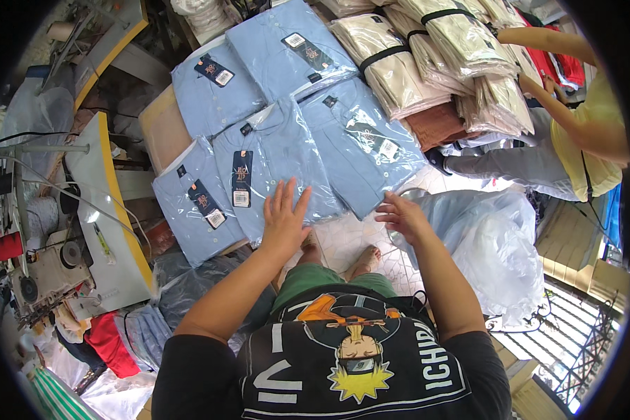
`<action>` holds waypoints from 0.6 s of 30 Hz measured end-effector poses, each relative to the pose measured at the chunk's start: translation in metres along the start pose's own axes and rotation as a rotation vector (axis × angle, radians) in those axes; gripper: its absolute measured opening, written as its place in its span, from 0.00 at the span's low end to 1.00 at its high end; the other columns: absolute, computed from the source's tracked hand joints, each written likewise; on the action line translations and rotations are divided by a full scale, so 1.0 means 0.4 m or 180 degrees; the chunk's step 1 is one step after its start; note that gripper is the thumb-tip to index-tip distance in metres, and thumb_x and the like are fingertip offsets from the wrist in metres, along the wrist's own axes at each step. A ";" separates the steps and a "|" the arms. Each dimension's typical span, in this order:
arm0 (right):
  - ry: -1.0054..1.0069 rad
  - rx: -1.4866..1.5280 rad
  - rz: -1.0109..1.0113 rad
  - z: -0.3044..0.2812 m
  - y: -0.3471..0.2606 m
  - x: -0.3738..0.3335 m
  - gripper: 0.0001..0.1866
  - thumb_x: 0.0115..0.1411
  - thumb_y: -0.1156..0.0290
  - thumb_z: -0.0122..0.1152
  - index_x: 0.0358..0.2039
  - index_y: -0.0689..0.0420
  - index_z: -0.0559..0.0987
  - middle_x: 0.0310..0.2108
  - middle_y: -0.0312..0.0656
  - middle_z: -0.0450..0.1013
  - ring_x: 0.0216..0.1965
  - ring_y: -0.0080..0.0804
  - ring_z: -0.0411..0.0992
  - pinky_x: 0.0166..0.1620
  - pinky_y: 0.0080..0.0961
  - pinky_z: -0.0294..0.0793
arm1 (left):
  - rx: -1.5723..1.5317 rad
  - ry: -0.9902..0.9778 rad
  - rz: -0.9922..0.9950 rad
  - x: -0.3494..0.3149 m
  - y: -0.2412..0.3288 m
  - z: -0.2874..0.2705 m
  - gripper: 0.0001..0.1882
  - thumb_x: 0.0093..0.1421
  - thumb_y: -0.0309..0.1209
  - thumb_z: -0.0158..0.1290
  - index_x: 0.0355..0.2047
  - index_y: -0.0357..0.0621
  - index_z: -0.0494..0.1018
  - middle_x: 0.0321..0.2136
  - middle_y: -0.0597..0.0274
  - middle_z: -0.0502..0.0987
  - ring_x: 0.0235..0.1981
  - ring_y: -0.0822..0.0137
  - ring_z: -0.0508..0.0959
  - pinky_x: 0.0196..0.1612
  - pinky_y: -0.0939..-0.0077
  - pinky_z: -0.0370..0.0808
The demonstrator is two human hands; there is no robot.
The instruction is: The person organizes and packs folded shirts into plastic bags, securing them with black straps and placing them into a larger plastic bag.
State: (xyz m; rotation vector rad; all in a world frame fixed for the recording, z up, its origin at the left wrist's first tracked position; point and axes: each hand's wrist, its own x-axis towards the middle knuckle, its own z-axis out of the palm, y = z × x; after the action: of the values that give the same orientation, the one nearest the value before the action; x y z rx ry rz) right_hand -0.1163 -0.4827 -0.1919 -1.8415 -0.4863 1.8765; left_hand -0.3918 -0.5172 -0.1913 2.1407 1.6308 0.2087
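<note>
Several light-blue shirts, folded flat in clear plastic bags with dark tags, overlap in front of me. My left hand [284, 215] lies palm down with spread fingers on the lower end of the middle bagged shirt [280, 154]. At the lower right edge of the right bagged shirt [364, 150] is my right hand [403, 218], its fingers loosely bent and apart. Contact with that edge cannot be made out. Another bagged shirt [192, 203] lies to the left, and two more, a far-left one [213, 87] and a far-middle one [287, 45], lie beyond.
Strapped stacks of bagged beige garments [385, 63] rise at the far right. Beside them another person [574, 133] reaches in with both arms. A sewing machine [52, 273] and yellow-edged table [108, 203] stand left. Clear plastic bags [483, 245] pile on the right.
</note>
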 end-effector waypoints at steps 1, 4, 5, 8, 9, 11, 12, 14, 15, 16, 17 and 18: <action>-0.0253 0.0093 -0.0106 0.010 0.012 0.008 0.22 0.54 0.53 0.56 0.36 0.60 0.70 0.30 0.43 0.73 0.28 0.27 0.74 0.26 0.16 0.67 | 0.0060 -0.0004 -0.0016 -0.001 -0.001 -0.002 0.44 0.41 0.31 0.62 0.58 0.50 0.53 0.60 0.50 0.45 0.61 0.48 0.46 0.57 0.47 0.48; -0.0477 -0.0019 -0.0204 0.024 0.024 0.023 0.20 0.55 0.54 0.56 0.34 0.60 0.70 0.30 0.42 0.73 0.29 0.27 0.74 0.27 0.16 0.68 | 0.0625 0.0022 0.0050 -0.007 -0.015 0.022 0.44 0.40 0.28 0.61 0.58 0.49 0.52 0.60 0.50 0.46 0.61 0.48 0.46 0.57 0.48 0.49; -0.0516 -0.0133 -0.0190 0.031 0.016 0.014 0.19 0.55 0.54 0.55 0.32 0.60 0.70 0.29 0.43 0.73 0.29 0.27 0.74 0.28 0.15 0.68 | 0.0570 0.0000 0.0043 -0.011 -0.016 0.019 0.44 0.40 0.27 0.60 0.58 0.49 0.52 0.60 0.50 0.46 0.61 0.48 0.47 0.57 0.49 0.49; -0.0591 -0.0117 -0.0115 0.041 0.010 -0.001 0.18 0.55 0.55 0.55 0.32 0.60 0.70 0.29 0.43 0.74 0.29 0.27 0.74 0.28 0.16 0.68 | 0.0338 -0.0041 0.0049 -0.021 -0.013 0.002 0.42 0.40 0.24 0.57 0.58 0.48 0.53 0.59 0.50 0.47 0.61 0.48 0.48 0.57 0.51 0.50; -0.0600 -0.0090 -0.0056 0.043 0.012 -0.003 0.19 0.55 0.55 0.55 0.33 0.60 0.70 0.29 0.43 0.74 0.29 0.27 0.74 0.28 0.16 0.68 | 0.0226 -0.0045 0.0059 -0.024 -0.013 -0.004 0.42 0.41 0.23 0.56 0.58 0.48 0.53 0.59 0.50 0.47 0.61 0.48 0.48 0.57 0.52 0.50; -0.0621 -0.0053 0.0062 0.049 0.013 -0.007 0.19 0.55 0.54 0.55 0.34 0.59 0.70 0.28 0.43 0.74 0.29 0.28 0.74 0.29 0.17 0.68 | 0.0099 -0.0044 0.0086 -0.029 -0.017 -0.009 0.41 0.41 0.21 0.55 0.58 0.48 0.53 0.59 0.50 0.48 0.60 0.48 0.49 0.57 0.53 0.50; -0.0714 0.0116 0.0062 0.048 0.009 -0.012 0.19 0.55 0.54 0.55 0.34 0.59 0.69 0.28 0.43 0.73 0.30 0.28 0.74 0.29 0.17 0.69 | 0.0091 -0.0043 0.0105 -0.029 -0.022 -0.007 0.41 0.41 0.21 0.54 0.58 0.48 0.53 0.59 0.50 0.48 0.60 0.48 0.49 0.57 0.54 0.51; -0.0902 0.0439 0.0088 0.056 -0.009 -0.035 0.20 0.55 0.53 0.55 0.36 0.59 0.69 0.29 0.43 0.73 0.30 0.29 0.74 0.30 0.18 0.69 | 0.0080 -0.0051 0.0104 -0.033 -0.027 -0.008 0.41 0.41 0.21 0.53 0.58 0.48 0.53 0.59 0.50 0.48 0.60 0.48 0.49 0.57 0.54 0.51; -0.0839 0.0468 0.0085 0.063 -0.022 -0.044 0.21 0.55 0.53 0.54 0.37 0.59 0.69 0.30 0.43 0.73 0.31 0.29 0.74 0.30 0.18 0.69 | 0.0086 -0.0054 0.0089 -0.034 -0.028 -0.009 0.41 0.41 0.21 0.53 0.58 0.48 0.53 0.59 0.50 0.49 0.60 0.48 0.49 0.57 0.54 0.51; -0.0765 0.0499 0.0093 0.068 -0.032 -0.054 0.21 0.55 0.53 0.54 0.38 0.59 0.68 0.31 0.44 0.72 0.31 0.30 0.74 0.30 0.18 0.69 | 0.0083 -0.0068 0.0076 -0.036 -0.027 -0.009 0.41 0.40 0.21 0.53 0.57 0.48 0.53 0.59 0.50 0.49 0.60 0.48 0.49 0.57 0.55 0.51; -0.0694 0.0530 0.0101 0.073 -0.038 -0.059 0.22 0.55 0.53 0.54 0.39 0.59 0.68 0.32 0.45 0.72 0.31 0.30 0.74 0.31 0.18 0.69 | 0.0046 -0.0060 0.0083 -0.039 -0.029 -0.010 0.40 0.41 0.22 0.53 0.57 0.48 0.54 0.59 0.50 0.49 0.60 0.49 0.49 0.57 0.53 0.51; -0.0717 0.0510 0.0131 0.076 -0.038 -0.051 0.22 0.55 0.53 0.53 0.39 0.59 0.67 0.33 0.45 0.71 0.32 0.30 0.74 0.31 0.18 0.69 | 0.0010 -0.0053 0.0088 -0.041 -0.032 -0.011 0.40 0.41 0.22 0.53 0.57 0.47 0.54 0.59 0.50 0.48 0.60 0.49 0.48 0.57 0.52 0.50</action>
State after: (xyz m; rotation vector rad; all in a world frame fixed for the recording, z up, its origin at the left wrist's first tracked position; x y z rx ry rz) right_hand -0.1455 -0.4794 -0.1655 -1.5577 -0.3623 2.0979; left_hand -0.4096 -0.5289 -0.1906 2.1627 1.5942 0.1965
